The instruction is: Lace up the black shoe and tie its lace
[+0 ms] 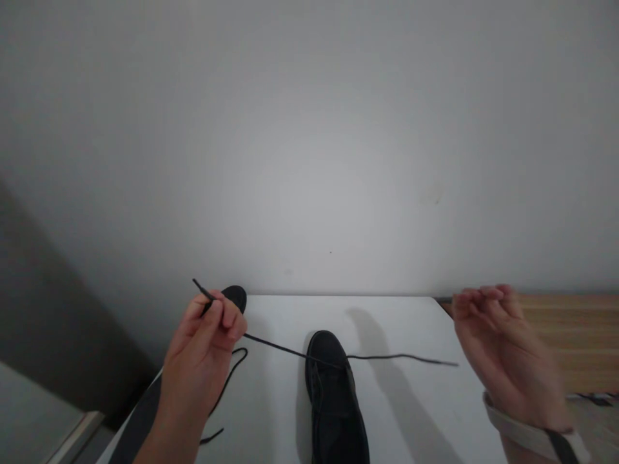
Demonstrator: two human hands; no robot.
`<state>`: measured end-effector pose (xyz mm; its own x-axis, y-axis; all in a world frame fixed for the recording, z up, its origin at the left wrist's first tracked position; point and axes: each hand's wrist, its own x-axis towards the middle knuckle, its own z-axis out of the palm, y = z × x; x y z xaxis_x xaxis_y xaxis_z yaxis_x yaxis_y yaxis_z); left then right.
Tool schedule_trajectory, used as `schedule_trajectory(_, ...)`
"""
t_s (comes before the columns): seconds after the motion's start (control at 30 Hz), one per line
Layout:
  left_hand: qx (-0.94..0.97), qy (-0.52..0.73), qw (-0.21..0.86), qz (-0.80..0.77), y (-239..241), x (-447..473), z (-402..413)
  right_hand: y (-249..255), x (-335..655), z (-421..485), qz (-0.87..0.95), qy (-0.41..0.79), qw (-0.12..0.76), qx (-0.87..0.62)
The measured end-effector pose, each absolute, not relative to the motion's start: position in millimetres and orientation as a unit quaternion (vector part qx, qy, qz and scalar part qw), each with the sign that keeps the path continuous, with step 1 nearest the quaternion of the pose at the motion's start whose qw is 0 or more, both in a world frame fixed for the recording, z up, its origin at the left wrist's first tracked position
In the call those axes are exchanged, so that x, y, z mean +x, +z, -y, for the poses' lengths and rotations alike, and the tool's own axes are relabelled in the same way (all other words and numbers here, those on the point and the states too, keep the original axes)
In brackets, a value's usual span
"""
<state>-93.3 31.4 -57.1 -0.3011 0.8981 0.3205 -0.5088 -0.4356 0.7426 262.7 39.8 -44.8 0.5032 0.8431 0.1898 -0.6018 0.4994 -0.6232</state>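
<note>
Lace (290, 348) pinched in left hand (206, 341), right hand (503, 354) free, shoe (336, 403) on worktop (416, 412).

Left hand: fingers closed on one lace end near the worktop's far-left corner, tip sticking up past the knuckles. Lace runs taut from there to the shoe's toe end, then trails right; the free end looks lifted clear of the worktop, short of the right hand. Right hand: fingers loosely curled, holding nothing, raised over the right edge. Shoe sits mid-worktop, toe toward the wall. Second dark shoe (235, 296) partly hidden behind left hand, another lace (227, 380) looping below it.
</note>
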Motion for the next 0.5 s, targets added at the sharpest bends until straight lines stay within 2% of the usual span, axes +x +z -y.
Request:
schedule_trajectory(0.1,0.349,0.766,0.449,-0.301,-76,-110,-32,-84,275,-39,0.226,0.463,0.799,-0.311)
schedule_trajectory(0.2,0.332,0.766,0.436,-0.336,-95,-121,-33,-130,275,-41,0.325,0.447,0.719,-0.422)
schedule_trajectory(0.3,0.315,0.754,0.430,-0.383,-110,-128,-33,-169,268,-41,0.506,0.395,0.547,-0.538)
schedule_trajectory(0.4,0.306,0.733,0.435,-0.424,-121,-135,-30,-192,265,-32,0.652,0.313,0.378,-0.578)
schedule_trajectory(0.5,0.318,0.712,0.433,-0.452,-132,-143,-27,-201,273,-16,0.731,0.274,0.301,-0.548)
